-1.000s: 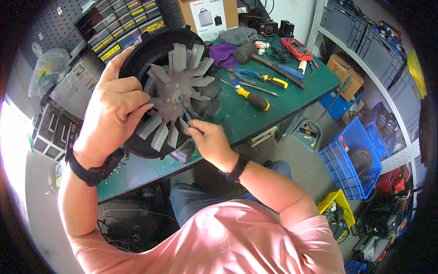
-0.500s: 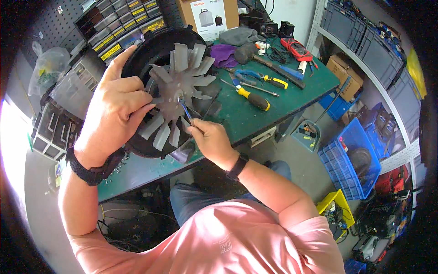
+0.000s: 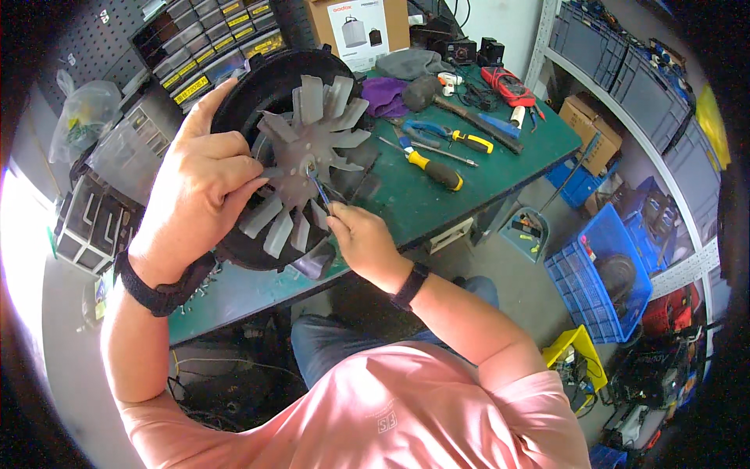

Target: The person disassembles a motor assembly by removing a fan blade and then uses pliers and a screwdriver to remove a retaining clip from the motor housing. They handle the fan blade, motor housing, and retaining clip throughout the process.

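A grey metal fan wheel (image 3: 293, 152) with flat blades faces me in a round black housing (image 3: 234, 102), tilted up on the bench. With thumb and bent fingers my left hand (image 3: 199, 180) pinches a blade on the wheel's left side, its index finger stretched along the housing rim. My right hand (image 3: 366, 244) is closed on a slim bluish metal wrench (image 3: 320, 189). The wrench's far end meets the hub at the wheel's centre; the exact fit is too small to tell.
On the green bench (image 3: 500, 176) lie a screwdriver (image 3: 433, 170), pliers (image 3: 457, 137), a hammer (image 3: 469, 117), a purple cloth (image 3: 383, 95) and a red multimeter (image 3: 508, 84). Small screws (image 3: 199, 293) lie left of the housing. Drawer bins (image 3: 207, 43) and a cardboard box (image 3: 359, 35) stand behind.
My right hand and the wrench have shifted very slightly to the right. The left hand keeps its pinch, and the fan wheel looks almost unmoved.
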The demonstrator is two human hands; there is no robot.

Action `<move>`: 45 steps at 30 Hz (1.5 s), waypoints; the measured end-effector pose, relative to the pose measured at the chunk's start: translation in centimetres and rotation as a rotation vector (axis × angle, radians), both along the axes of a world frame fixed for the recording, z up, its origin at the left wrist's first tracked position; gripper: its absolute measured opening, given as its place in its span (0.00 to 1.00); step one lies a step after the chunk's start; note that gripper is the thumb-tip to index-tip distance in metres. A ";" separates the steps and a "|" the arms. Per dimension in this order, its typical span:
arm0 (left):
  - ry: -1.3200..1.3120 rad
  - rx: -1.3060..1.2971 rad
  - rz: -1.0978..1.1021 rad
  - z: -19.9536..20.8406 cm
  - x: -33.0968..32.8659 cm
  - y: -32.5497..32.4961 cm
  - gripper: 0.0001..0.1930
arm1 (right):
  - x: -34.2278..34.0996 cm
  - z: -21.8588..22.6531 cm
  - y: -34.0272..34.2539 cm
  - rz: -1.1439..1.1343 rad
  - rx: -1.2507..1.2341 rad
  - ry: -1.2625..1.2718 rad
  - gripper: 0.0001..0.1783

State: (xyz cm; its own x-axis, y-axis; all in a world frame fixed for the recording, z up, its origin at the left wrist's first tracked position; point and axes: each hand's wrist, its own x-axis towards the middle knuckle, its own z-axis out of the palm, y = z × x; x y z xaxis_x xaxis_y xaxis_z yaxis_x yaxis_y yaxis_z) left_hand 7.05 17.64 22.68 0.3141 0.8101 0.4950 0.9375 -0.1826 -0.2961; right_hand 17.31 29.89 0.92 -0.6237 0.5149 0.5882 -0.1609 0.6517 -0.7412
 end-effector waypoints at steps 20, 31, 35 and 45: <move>-0.011 0.000 0.011 -0.1 -0.2 -0.1 0.07 | 0.2 0.0 1.1 -0.249 0.134 0.113 0.27; -0.001 -0.011 0.021 0.0 -0.2 -0.2 0.07 | 0.1 0.2 2.8 -0.013 0.108 0.039 0.26; 0.006 -0.015 0.034 0.0 -0.2 -0.2 0.07 | 0.1 0.1 3.4 0.017 0.124 0.009 0.27; 0.020 0.005 0.025 -0.1 0.0 -0.1 0.06 | -0.2 -0.2 3.6 0.018 0.159 0.030 0.27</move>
State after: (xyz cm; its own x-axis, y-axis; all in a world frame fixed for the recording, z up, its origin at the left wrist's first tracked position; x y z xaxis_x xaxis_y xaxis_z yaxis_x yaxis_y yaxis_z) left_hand 7.06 17.58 22.58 0.3035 0.8154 0.4930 0.9358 -0.1576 -0.3154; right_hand 17.11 33.46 0.69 -0.6128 0.4028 0.6798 -0.1945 0.7570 -0.6238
